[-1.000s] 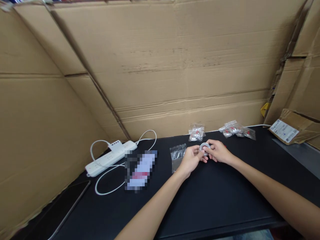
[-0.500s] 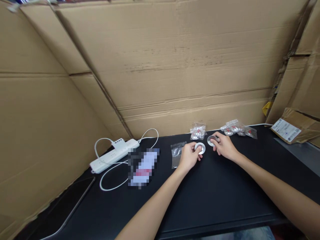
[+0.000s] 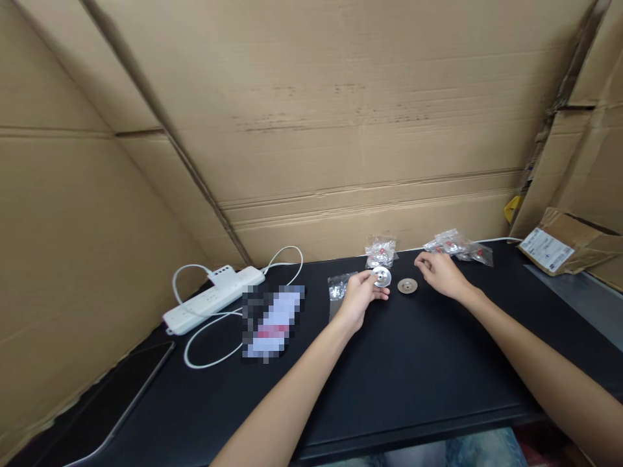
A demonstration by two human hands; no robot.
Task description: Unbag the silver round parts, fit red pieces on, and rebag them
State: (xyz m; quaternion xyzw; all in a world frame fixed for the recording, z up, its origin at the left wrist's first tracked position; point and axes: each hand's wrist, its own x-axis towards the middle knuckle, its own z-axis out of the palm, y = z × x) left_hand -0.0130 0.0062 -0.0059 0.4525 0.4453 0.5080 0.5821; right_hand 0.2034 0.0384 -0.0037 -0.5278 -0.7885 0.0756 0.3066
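Note:
My left hand (image 3: 359,299) is closed on a shiny metal disc (image 3: 381,277), gripped by its left edge. A small dark centre shows in that disc. Flat on the black table lies a duller round metal disc (image 3: 407,286) with a small centre hole, between my two hands. Just above and to the right of it is my right hand (image 3: 442,275), its fingers curled in and nothing visible in them. Partly behind my left hand lies a clear plastic bag (image 3: 337,288).
Clear bags of metal parts with red spots (image 3: 381,250) stand near the cardboard wall (image 3: 311,130), with more bags (image 3: 457,245) to the right. A white power strip (image 3: 214,299) with looping cables is at left. An opened cardboard packet (image 3: 559,250) lies at right.
The disc that was in my right hand now lies on the table, and that hand has drawn up and away. My left hand still holds its disc, now tilted differently. The view has shifted slightly.

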